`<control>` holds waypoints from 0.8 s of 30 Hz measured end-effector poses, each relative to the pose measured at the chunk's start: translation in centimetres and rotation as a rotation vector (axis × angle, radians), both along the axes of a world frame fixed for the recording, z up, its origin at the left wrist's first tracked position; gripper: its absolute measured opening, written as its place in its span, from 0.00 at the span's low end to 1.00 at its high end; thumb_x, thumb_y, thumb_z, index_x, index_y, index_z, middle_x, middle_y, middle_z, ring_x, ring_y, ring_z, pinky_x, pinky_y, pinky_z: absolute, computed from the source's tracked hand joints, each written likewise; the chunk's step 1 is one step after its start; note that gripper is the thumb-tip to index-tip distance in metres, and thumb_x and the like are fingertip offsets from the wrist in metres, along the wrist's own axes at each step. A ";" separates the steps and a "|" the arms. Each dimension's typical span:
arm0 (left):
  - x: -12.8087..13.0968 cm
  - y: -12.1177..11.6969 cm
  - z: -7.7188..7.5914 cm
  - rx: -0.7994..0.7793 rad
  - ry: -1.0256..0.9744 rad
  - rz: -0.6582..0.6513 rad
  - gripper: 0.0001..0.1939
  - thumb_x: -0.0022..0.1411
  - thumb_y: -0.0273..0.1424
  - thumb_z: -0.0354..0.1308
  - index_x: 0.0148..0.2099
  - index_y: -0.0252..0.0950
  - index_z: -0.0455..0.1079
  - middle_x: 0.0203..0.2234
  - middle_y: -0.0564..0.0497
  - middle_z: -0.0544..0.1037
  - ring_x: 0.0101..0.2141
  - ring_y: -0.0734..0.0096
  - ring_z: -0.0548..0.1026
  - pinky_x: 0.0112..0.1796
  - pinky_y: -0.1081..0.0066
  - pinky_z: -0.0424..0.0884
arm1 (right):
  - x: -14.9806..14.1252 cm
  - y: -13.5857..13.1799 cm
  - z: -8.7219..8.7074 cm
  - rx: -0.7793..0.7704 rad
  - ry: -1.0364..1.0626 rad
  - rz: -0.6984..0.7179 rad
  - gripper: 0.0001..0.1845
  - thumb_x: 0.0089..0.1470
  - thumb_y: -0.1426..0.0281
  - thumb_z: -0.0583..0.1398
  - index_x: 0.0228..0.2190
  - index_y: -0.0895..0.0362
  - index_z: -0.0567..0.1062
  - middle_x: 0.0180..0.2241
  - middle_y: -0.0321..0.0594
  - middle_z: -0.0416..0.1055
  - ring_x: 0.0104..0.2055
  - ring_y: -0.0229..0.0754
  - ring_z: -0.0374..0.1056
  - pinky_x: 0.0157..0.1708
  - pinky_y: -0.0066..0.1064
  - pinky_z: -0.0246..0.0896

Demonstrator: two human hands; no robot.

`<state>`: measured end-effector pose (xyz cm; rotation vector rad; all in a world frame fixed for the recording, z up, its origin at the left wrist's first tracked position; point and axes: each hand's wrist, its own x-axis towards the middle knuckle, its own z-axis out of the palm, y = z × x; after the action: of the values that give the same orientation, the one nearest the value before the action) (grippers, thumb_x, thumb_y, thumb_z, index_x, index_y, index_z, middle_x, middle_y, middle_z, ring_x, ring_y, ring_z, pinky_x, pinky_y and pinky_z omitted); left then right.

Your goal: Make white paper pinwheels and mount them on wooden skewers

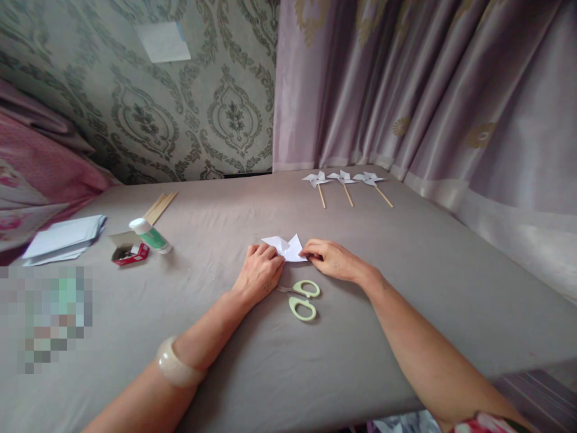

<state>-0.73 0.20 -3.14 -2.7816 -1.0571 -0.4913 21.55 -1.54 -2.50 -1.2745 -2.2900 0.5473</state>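
Grip narrow, the left hand [260, 269] and right hand [332, 260] pinch a partly folded white paper [294, 250] on the grey cloth [216, 234], no stick showing on it (scissors [298, 294] lie just nearer), while three pinwheels [342, 177] on sticks [348, 195] look finished farther back.

Patterned wallpaper [234, 114] and draped curtains [351, 84] show a room in a home.

Behind the broad surface covered in smooth grey-brown cloth [216, 379], a pale grey-green wall with dark damask scrollwork [189, 102] is rising, bearing a white rectangular sheet [164, 42]. Shiny mauve curtains with gold motifs [351, 84] are hanging in folds alongside, catching soft light.
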 end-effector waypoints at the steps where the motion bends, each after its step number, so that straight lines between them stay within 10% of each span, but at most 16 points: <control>1: -0.1 0.0 0.1 -0.001 0.003 -0.002 0.15 0.67 0.31 0.46 0.36 0.37 0.74 0.31 0.46 0.75 0.37 0.64 0.67 0.39 0.62 0.58 | 0.0 0.0 0.0 0.008 -0.002 -0.007 0.18 0.52 0.83 0.53 0.39 0.57 0.77 0.38 0.40 0.72 0.38 0.37 0.67 0.40 0.27 0.59; 24: -1.5 0.9 1.2 -0.116 0.001 -0.067 0.14 0.58 0.28 0.51 0.43 0.40 0.75 0.39 0.47 0.74 0.41 0.60 0.67 0.44 0.58 0.58 | -3.3 -1.9 1.4 -0.040 -0.163 -0.054 0.08 0.58 0.71 0.57 0.36 0.54 0.78 0.36 0.38 0.73 0.38 0.38 0.68 0.37 0.26 0.56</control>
<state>-2.25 1.09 -1.97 -2.9264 -1.0265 -0.4506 18.22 -3.48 -1.06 -1.4436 -2.3789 0.4892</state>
